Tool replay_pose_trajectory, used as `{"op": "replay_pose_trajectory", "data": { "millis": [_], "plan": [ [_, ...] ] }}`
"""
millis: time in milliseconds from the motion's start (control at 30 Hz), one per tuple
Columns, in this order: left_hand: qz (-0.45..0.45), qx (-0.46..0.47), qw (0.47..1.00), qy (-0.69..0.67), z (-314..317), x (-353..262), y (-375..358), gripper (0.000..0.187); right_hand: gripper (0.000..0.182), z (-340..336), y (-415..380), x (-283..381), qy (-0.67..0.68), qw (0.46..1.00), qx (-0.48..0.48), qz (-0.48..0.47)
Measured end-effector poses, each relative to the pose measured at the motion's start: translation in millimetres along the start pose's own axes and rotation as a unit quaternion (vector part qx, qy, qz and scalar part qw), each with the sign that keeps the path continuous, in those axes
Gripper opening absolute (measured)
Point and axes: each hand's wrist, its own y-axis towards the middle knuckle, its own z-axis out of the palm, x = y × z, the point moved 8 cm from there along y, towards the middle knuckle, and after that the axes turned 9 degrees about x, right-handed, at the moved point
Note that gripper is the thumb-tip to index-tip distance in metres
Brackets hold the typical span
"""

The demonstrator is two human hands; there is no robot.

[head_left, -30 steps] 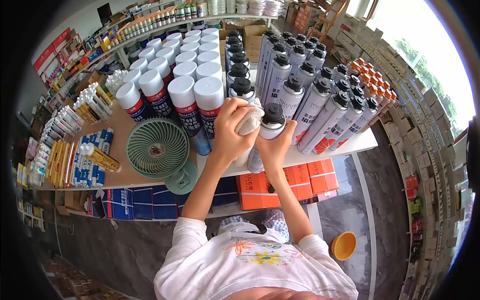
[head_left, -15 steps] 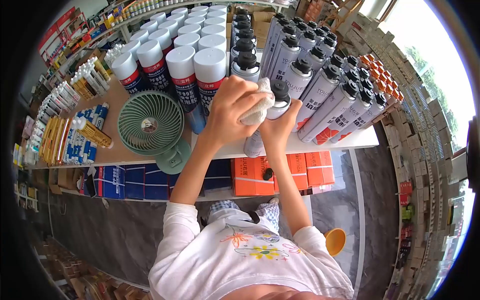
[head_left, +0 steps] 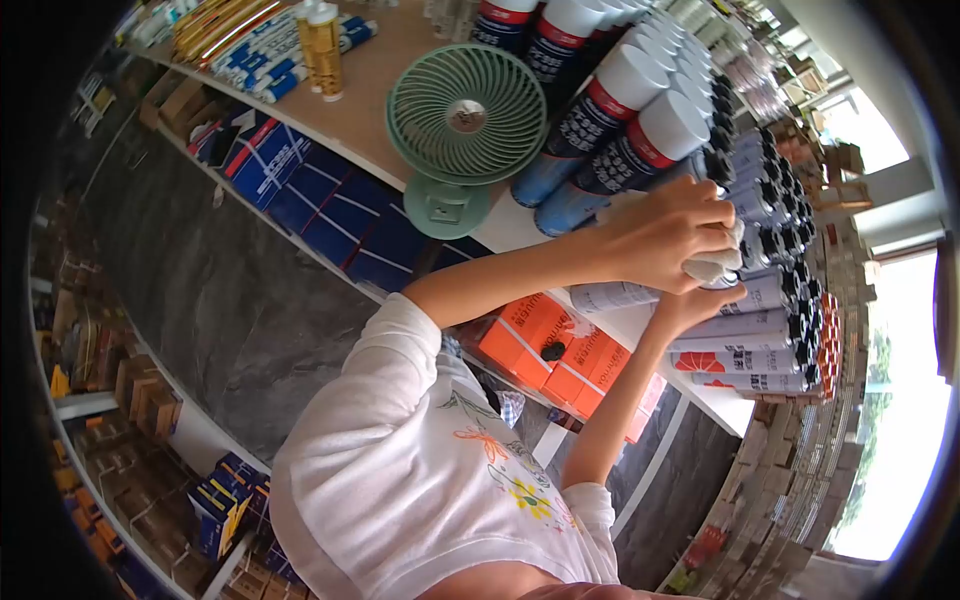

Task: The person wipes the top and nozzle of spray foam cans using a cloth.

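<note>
My left hand [head_left: 672, 238] is closed round a crumpled off-white cloth [head_left: 712, 266], pressed at the top end of a pale foam can. Just below it, my right hand [head_left: 697, 306] grips that foam can [head_left: 615, 296] near its upper end. The can's body shows to the left of my right wrist; the cloth and my fingers hide most of its top. Blue foam cans with white caps [head_left: 605, 105] stand beyond my left hand. Pale cans with black tops [head_left: 745, 330] are packed close beside my right hand.
A green fan [head_left: 466, 118] stands on the table, left of my hands. Gold and blue-white tubes [head_left: 322, 50] sit behind it. Orange boxes [head_left: 540, 345] and blue boxes [head_left: 330, 205] lie on the shelf below. Orange-topped cans [head_left: 828, 345] stand at the far right.
The view has turned and tilted, so the table now runs diagonally and my hands appear further right. My left hand still holds the cloth at the can's top, my right hand the can.
</note>
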Motion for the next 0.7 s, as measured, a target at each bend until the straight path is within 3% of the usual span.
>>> {"op": "replay_pose_trajectory", "data": {
  "millis": [167,233,333,433,533,633,700],
  "plan": [
    [-0.06,-0.028,0.998,0.008,4.4,12.7,1.5,0.03,0.067,0.6,2.1,-24.1,0.006,0.993,0.017,0.117],
    [-0.04,-0.003,0.999,0.018,6.8,6.5,3.0,0.027,0.064,1.8,4.0,-30.1,0.012,0.989,0.034,0.14],
    [0.051,0.011,0.996,0.068,4.0,-8.7,4.6,0.028,0.069,-0.3,1.0,-10.2,-0.009,1.0,0.009,-0.004],
    [0.03,0.051,0.998,0.022,4.2,-1.0,5.5,0.03,0.07,1.7,0.2,-14.9,0.027,0.999,-0.001,0.034],
    [-0.027,0.001,0.998,0.052,2.4,4.2,6.3,0.037,0.075,2.6,-0.7,-15.9,0.027,0.996,0.005,0.083],
    [0.006,0.027,0.999,0.047,2.8,-7.7,6.0,0.037,0.078,3.0,-2.7,-19.0,0.07,0.993,-0.004,0.093],
    [0.049,0.014,0.999,-0.004,-3.1,-10.8,6.5,0.033,0.075,-2.7,-7.1,-11.1,0.083,0.996,-0.026,0.031]
  ]
}}
